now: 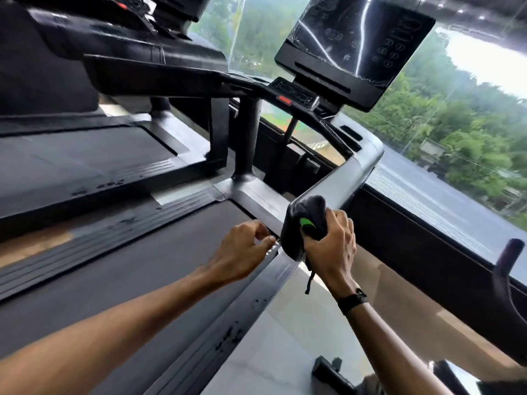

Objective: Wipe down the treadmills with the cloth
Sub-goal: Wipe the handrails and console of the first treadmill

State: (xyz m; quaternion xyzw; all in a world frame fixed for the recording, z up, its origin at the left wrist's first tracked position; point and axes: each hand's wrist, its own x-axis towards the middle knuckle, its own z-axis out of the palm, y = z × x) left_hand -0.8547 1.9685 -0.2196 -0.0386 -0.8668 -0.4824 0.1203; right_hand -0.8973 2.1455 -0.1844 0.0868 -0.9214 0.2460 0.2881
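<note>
The dark cloth (312, 216), with a bright green patch showing in its folds, is bunched over the rear end of the near treadmill's right handrail (336, 192). The right hand (330, 246) grips it there, fingers curled round cloth and rail end together; a thin dark cord dangles below the hand, and a dark band (353, 300) sits on that wrist. Just left of the handrail end, the left hand (242, 252) hovers with fingers loosely curled and thumb near the fingertips, holding nothing that can be made out.

Below and left of the handrail lies the treadmill's dark belt (128, 269), flanked by ribbed grey side rails (233, 317) flecked with dark marks. Ahead of the handrail, the rail bends up toward the console, where a glossy black screen (356, 49) rises above a panel with a red button (284, 99).

Left of the handrail, beyond the belt, stands a second treadmill (85, 155). To the right of the handrail is pale, glossy floor (285, 346), then a dark low sill under a large window (456, 124) showing green trees and a grey roof.
</note>
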